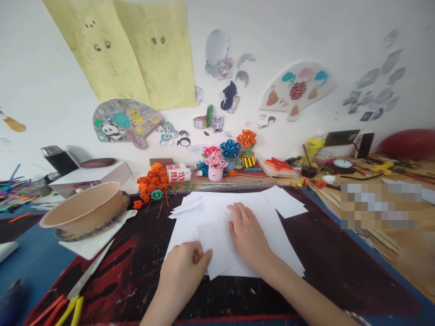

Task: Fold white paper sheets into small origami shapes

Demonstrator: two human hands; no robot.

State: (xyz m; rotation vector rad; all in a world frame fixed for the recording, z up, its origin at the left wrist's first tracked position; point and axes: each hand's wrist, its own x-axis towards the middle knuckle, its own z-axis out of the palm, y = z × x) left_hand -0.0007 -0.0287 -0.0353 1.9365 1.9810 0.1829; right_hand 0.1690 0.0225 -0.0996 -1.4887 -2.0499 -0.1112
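Observation:
A small white sheet of paper [214,244] lies over larger white sheets [272,235] on the dark mat. My left hand [185,265] is closed at the small sheet's left edge, its thumb over that edge and the other fingers curled under and partly hidden. Fingers stretched out, my right hand [249,235] rests flat on the paper to the right. A few cut paper pieces [186,207] are stacked at the upper left of the large sheets. Another small stack of white pieces [285,201] sits at their upper right corner.
Scissors [89,268] with red and yellow handles lie open at the lower left, below a tan bowl [81,208]. Orange craft flowers [154,181], a white bottle [179,174] and a pink flower pot [215,174] line the back. Thin wooden sticks [382,240] lie right.

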